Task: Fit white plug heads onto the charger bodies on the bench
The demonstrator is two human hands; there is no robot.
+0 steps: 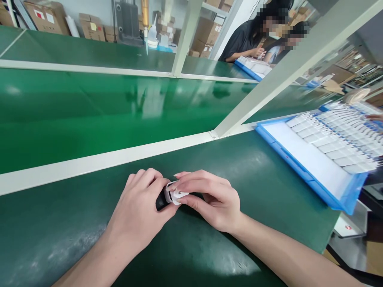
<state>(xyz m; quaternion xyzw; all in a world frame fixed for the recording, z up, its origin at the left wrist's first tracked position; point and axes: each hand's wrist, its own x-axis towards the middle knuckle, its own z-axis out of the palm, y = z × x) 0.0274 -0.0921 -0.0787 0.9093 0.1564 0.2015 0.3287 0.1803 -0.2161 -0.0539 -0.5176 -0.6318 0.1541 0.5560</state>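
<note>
Both hands' grip closed on small white part (175,194), black piece (162,201) beneath

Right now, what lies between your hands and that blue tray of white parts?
Only bare green mat, seen from the head camera. Both hands, left and right, hold a small white part; the blue tray sits apart.

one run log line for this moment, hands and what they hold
left hand: grips black part | right hand: pinches small white part | surface: green mat | nearby: blue tray
</note>
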